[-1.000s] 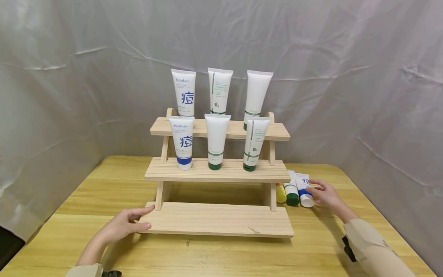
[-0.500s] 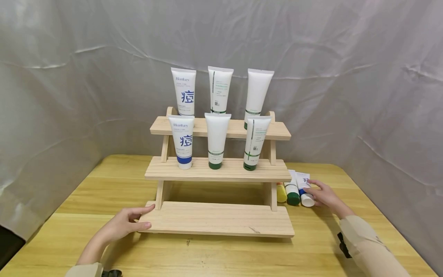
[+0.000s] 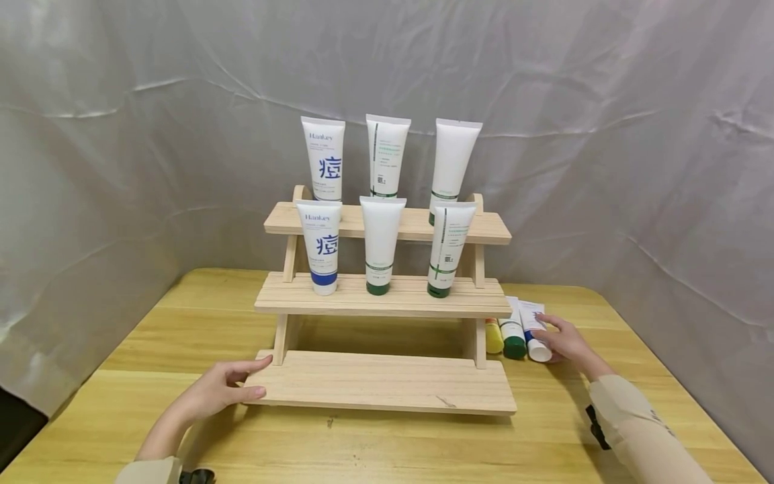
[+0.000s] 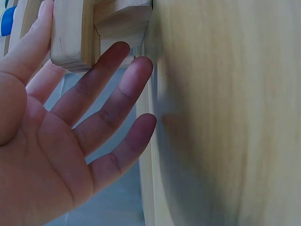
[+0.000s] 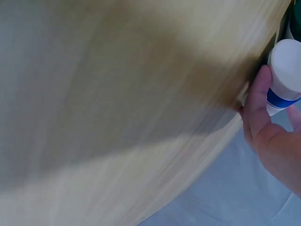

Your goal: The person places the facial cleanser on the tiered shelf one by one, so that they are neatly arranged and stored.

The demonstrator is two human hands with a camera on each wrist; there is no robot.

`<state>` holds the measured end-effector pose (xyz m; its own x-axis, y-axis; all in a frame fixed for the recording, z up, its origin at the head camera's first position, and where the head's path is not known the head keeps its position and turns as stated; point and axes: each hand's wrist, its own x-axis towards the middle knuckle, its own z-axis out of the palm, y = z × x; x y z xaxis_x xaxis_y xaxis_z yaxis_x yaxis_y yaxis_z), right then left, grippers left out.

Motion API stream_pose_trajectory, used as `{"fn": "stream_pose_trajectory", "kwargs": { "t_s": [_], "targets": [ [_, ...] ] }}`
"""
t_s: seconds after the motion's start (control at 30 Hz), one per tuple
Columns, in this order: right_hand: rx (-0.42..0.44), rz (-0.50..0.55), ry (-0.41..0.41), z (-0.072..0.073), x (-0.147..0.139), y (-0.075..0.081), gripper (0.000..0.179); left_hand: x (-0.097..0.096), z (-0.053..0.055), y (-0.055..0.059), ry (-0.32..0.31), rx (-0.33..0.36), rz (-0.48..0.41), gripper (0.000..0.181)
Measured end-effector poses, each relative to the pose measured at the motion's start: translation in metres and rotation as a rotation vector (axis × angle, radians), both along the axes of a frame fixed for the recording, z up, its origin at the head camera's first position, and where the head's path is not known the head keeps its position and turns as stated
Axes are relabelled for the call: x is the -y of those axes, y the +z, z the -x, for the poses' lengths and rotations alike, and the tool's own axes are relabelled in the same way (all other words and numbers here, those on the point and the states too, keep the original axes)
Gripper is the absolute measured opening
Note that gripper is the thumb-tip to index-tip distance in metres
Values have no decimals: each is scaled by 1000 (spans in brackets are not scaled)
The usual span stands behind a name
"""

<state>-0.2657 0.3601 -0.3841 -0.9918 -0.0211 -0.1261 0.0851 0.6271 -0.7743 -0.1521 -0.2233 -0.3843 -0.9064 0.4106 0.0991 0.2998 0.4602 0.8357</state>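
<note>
A three-tier wooden display stand (image 3: 387,383) stands mid-table. My left hand (image 3: 205,400) holds the left end of its lowest shelf. In the left wrist view the shelf's end (image 4: 73,37) lies between thumb and fingers, the lower fingers spread free. At the table's right side my right hand (image 3: 571,343) grips a white squeeze tube (image 3: 529,319) with a blue band, thumb and fingers on either side. Its white cap (image 5: 287,63) faces the right wrist camera. Beside it lie a green-capped tube (image 3: 512,331) and a yellow tube (image 3: 494,338), partly hidden by the stand.
Three white tubes (image 3: 447,158) stand cap-down on the top shelf (image 3: 302,220). Three more (image 3: 381,235) stand on the middle shelf (image 3: 284,296), the left one blue-banded. Grey cloth (image 3: 387,60) hangs behind and at both sides of the table (image 3: 151,376).
My right hand and forearm have shifted slightly left and stay at the blue-banded tube. My left hand stays at the shelf's end. The whole scene sits a little differently in the head view.
</note>
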Motion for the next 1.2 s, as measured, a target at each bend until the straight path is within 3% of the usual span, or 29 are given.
{"fn": "stream_pose_trajectory", "kwargs": {
  "t_s": [0.43, 0.9, 1.2],
  "targets": [
    [-51, -105, 21, -2, 2, 5, 51, -1, -1, 0, -9, 21, -34, 56],
    [58, 112, -50, -6, -1, 5, 55, 0, -1, -1, -6, 28, -44, 56],
    [16, 207, -18, -10, -8, 4, 51, -1, -1, -1, -19, 12, -34, 55]
  ]
}}
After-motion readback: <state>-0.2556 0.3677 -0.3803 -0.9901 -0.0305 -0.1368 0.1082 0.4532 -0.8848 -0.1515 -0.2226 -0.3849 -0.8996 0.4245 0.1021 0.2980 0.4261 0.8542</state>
